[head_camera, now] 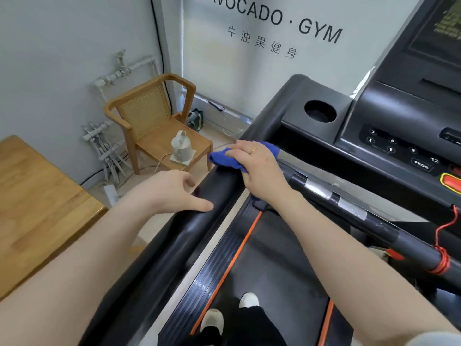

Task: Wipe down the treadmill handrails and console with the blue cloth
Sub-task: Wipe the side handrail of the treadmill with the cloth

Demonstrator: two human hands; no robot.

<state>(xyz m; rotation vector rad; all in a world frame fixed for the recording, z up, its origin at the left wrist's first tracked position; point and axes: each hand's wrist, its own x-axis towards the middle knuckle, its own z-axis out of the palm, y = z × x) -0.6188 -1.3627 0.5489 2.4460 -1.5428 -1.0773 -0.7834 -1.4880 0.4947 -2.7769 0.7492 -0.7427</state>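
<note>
Centre of the frame: the right hand (259, 168) presses the crumpled blue cloth (225, 159) onto the top of the glossy black left handrail (174, 236) of the treadmill, fingers curled over it. The left hand (174, 192) hovers just below-left beside the same rail, fingers loosely bent, holding nothing. The black console (399, 121) with numbered buttons fills the upper right; a wooden rattan-backed chair (149, 116) stands upper left

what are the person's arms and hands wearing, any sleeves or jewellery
Both forearms are bare, with no gloves or watch in view. The right hand wears a thin gold ring on one finger. A bit of light grey sleeve shows at the right arm's upper end, at the frame's bottom right corner. The left hand wears nothing visible.
</note>
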